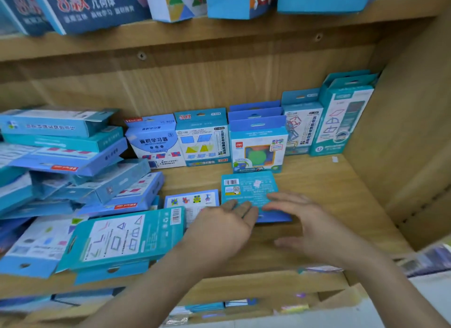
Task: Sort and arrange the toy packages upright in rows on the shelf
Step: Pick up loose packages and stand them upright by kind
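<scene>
On the wooden shelf (329,193) the work is partly done. Along the back wall a standing row (202,137) of blue toy packages is already upright, from the middle of the shelf to the right corner, and behind some of them more packages of the same kind can be seen. The front part of the shelf, before this row, has no upright packages yet.

Much is left. At the left side a big pile (73,154) of packages lies flat and crossed over each other, not sorted. Before the pile, a long teal package (127,237) with drawings of shapes lies on its face at the shelf edge, and just beside it a small white-blue package (191,199) lies flat too.

The thing in work now is the flat teal package (249,188), back side up with its barcode showing, just in front of the standing row. The left hand (219,224) has its fingers stretched out, with the tips on the near left part of this package. The right hand (307,220) is spread, with the fingers nearly straight over the near right part. Neither hand has closed around it, so it seems the person is about to lift it and stand it up
</scene>
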A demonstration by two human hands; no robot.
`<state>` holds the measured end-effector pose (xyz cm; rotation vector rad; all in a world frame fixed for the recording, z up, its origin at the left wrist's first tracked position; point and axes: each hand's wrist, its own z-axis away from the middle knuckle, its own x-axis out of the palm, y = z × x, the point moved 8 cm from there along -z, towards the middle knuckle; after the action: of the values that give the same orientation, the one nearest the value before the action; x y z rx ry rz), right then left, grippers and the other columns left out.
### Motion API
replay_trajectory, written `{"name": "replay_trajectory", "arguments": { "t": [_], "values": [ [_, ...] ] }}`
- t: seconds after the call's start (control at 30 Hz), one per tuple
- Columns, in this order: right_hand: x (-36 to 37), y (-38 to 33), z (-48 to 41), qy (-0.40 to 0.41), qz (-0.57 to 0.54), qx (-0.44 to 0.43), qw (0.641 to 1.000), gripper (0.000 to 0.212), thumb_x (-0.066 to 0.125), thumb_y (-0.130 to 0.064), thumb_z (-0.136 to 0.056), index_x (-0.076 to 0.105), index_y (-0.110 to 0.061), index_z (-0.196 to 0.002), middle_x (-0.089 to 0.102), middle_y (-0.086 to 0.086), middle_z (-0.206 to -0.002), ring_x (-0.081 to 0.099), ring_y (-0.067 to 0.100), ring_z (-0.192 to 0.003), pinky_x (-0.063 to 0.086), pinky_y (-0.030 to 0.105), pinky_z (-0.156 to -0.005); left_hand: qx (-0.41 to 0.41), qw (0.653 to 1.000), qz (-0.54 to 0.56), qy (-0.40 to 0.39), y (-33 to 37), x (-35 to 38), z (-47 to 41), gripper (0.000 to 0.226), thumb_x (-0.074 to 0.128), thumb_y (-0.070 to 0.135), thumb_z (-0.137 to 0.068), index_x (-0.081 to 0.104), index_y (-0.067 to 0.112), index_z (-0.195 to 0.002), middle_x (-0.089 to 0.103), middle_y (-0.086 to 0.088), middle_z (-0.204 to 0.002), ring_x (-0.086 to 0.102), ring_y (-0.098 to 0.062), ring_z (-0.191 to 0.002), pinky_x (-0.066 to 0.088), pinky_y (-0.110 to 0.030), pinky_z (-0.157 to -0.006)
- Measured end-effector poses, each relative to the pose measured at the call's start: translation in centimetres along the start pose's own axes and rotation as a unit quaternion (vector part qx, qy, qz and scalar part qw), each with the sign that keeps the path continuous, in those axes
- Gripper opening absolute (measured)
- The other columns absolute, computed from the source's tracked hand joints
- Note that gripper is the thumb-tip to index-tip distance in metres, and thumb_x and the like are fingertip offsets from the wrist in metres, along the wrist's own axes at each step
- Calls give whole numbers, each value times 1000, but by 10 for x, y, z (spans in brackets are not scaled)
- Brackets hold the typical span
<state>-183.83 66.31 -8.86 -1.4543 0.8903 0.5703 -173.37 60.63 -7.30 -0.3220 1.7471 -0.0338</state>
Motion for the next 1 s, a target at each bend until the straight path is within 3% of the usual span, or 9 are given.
{"name": "replay_trajectory", "arguments": {
  "t": [0.1, 0.23, 0.27, 0.37, 0.4, 0.53, 0.63, 0.87, 1.0],
  "values": [
    [-31, -5, -2, 129, -25, -12, 991, 50, 80, -19, -69, 61, -37, -112, 56, -26, -114, 52, 0, -110, 39, 25, -99, -42, 995, 20, 84, -23, -34, -7, 26, 59, 18, -66, 67, 21, -90, 68, 4, -75, 65, -20, -56, 44, -24, -37],
    [-53, -6, -8, 184, -181, 42, 965, 46, 78, -9, -74, 57, -40, -102, 69, -20, -97, 63, 2, -89, 47, 13, -81, -154, 941, 262, 151, -61, -59, -19, 17, 48, 25, -93, 63, 22, -101, 68, 7, -85, 63, -17, -76, 51, -30, -62],
    [-56, -4, -10, 194, -241, 50, 950, 43, 76, -4, -74, 59, -33, -100, 71, -19, -91, 65, 2, -85, 48, 12, -77, -209, 896, 357, 165, -73, -59, -18, 11, 52, 26, -95, 62, 24, -99, 67, 10, -86, 62, -11, -78, 50, -28, -67],
    [-60, 10, -11, 213, -357, 83, 906, 31, 71, 1, -76, 62, -16, -101, 74, -8, -81, 69, 9, -76, 53, 16, -68, -320, 675, 653, 128, -87, -35, -17, 23, 64, 26, -87, 56, 26, -109, 72, 2, -93, 69, -11, -84, 56, -29, -73],
    [-58, 14, -10, 213, -383, 100, 893, 30, 70, 1, -78, 62, -12, -103, 75, -4, -80, 69, 11, -74, 54, 18, -67, -325, 644, 687, 88, -82, -27, -17, 32, 67, 23, -85, 54, 24, -115, 72, 0, -97, 70, -14, -86, 58, -32, -76],
    [-53, 25, -9, 213, -431, 136, 866, 31, 67, -2, -80, 62, -7, -109, 75, 9, -90, 70, 18, -79, 57, 24, -69, -305, 689, 658, 10, -61, -10, -16, 39, 71, 8, -81, 56, 23, -114, 74, 0, -99, 71, -17, -87, 57, -32, -80],
    [-52, 29, -9, 226, -443, 130, 858, 29, 64, 1, -81, 61, -10, -108, 74, 8, -92, 70, 14, -78, 55, 21, -65, -316, 699, 640, 36, -64, -3, -17, 34, 71, 8, -82, 58, 27, -107, 73, 3, -99, 70, -13, -88, 57, -33, -81],
    [-58, 32, -30, 269, -423, 98, 860, 39, 60, 7, -84, 56, -22, -108, 68, -4, -105, 64, -2, -87, 50, 14, -77, -307, 816, 472, 131, -75, -2, -37, 37, 69, 15, -84, 48, 26, -113, 68, 8, -107, 65, -12, -97, 53, -37, -84],
    [-47, 39, -46, 262, -392, 108, 875, 41, 61, -5, -89, 51, -22, -124, 61, -7, -123, 56, 0, -114, 43, 22, -96, -341, 836, 392, 177, -83, 8, -38, 52, 74, 16, -80, 45, 15, -123, 56, -1, -119, 55, -16, -108, 46, -30, -90]
  ]
}}
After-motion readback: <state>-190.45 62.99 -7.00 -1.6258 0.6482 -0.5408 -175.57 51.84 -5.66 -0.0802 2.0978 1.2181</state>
